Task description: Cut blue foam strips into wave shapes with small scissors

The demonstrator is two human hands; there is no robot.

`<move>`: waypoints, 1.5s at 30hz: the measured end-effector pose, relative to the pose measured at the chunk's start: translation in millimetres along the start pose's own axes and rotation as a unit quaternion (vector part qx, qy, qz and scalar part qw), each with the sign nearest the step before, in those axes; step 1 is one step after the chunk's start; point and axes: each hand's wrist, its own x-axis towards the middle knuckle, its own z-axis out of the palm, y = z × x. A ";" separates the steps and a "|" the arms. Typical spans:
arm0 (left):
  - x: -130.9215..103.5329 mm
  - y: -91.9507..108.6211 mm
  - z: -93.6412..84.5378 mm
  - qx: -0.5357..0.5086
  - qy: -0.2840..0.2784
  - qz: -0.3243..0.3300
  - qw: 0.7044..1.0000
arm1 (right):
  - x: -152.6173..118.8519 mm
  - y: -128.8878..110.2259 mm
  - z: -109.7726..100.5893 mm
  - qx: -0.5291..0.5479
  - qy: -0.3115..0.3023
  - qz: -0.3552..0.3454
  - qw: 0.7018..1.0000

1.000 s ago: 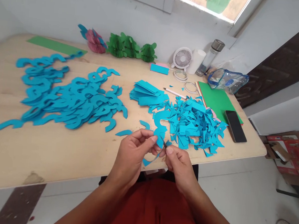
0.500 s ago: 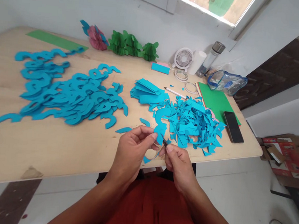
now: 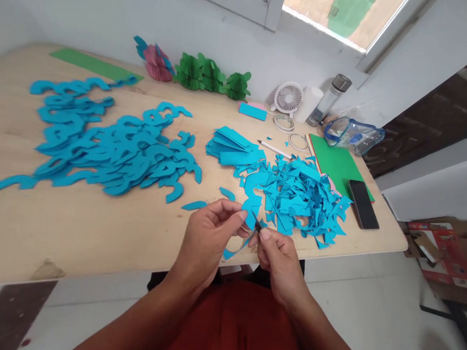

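Near the table's front edge, my left hand [image 3: 216, 230] pinches a curved blue paper piece [image 3: 252, 204] between thumb and fingers. My right hand [image 3: 274, 248] is closed on small dark scissors [image 3: 257, 224], whose blades are against the paper's right side. A thin blue strip [image 3: 231, 253] curls down below the two hands. Beyond them and to the right lies a heap of blue paper scraps [image 3: 300, 196]. A stack of blue paper rectangles [image 3: 233, 145] is behind the held piece. On the left, wavy blue cut-outs [image 3: 114, 149] are spread in a large pile.
Along the back stand a pink paper flower [image 3: 158, 64], green paper shapes [image 3: 207, 73], a fan [image 3: 288, 97] and a bottle [image 3: 330, 99]. A phone [image 3: 363, 204], green sheets [image 3: 339, 162] and a clear pouch [image 3: 356, 135] are at the right. A pencil [image 3: 275, 149] lies behind the scraps.
The camera view has shifted slightly. Both hands keep nearly the same positions, with the blue paper and scissors still held. The thin strip hangs a little lower.
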 end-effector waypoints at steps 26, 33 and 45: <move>3.5 -4.6 -1.2 -0.030 0.012 -0.018 0.999 | 2.6 0.2 -3.7 -0.091 0.032 -0.028 0.995; 3.0 -3.9 -1.7 -0.029 0.007 -0.029 0.999 | 3.1 -7.4 -2.6 -0.135 0.037 -0.050 0.989; -3.1 -4.5 0.4 -0.054 0.021 -0.047 0.997 | -1.0 -7.1 -4.3 -0.133 0.025 -0.058 0.989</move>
